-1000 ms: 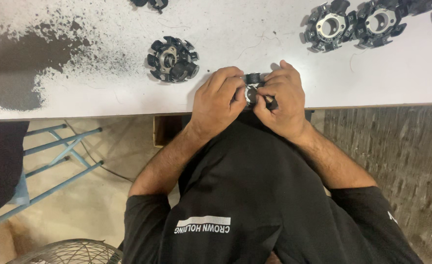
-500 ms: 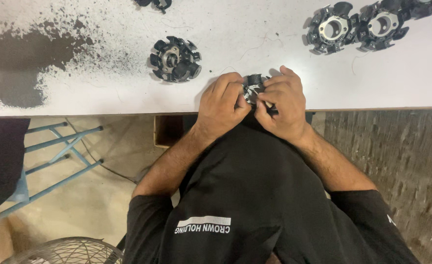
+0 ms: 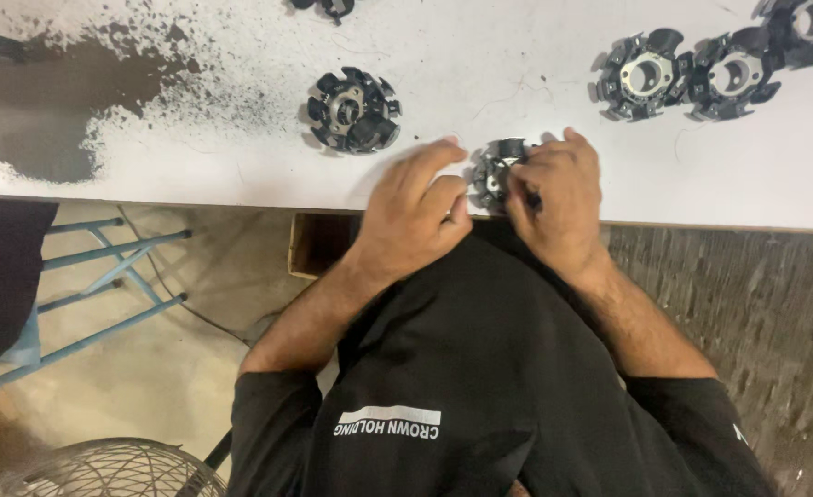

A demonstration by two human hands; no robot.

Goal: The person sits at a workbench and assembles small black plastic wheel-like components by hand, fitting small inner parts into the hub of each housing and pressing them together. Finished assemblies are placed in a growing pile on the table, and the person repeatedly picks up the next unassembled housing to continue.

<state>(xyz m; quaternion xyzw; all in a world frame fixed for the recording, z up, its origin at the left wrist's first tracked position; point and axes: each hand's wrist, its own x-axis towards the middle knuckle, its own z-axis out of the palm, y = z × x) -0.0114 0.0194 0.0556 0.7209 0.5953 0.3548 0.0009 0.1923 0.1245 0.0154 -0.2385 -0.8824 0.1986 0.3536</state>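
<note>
Two hands are recorded at the near edge of the white table [image 3: 701, 184]. A small black toothed part [image 3: 496, 173] is pinched in the curled right hand [image 3: 558, 207]. The left hand [image 3: 415, 216], fingers loosely spread, rests just beside it, where earlier both hands were closed together over it.

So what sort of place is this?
Probably a small workshop or assembly bench. Several identical black round parts lie on a worn white table, both hands work another such part, and the floor is bare.
</note>
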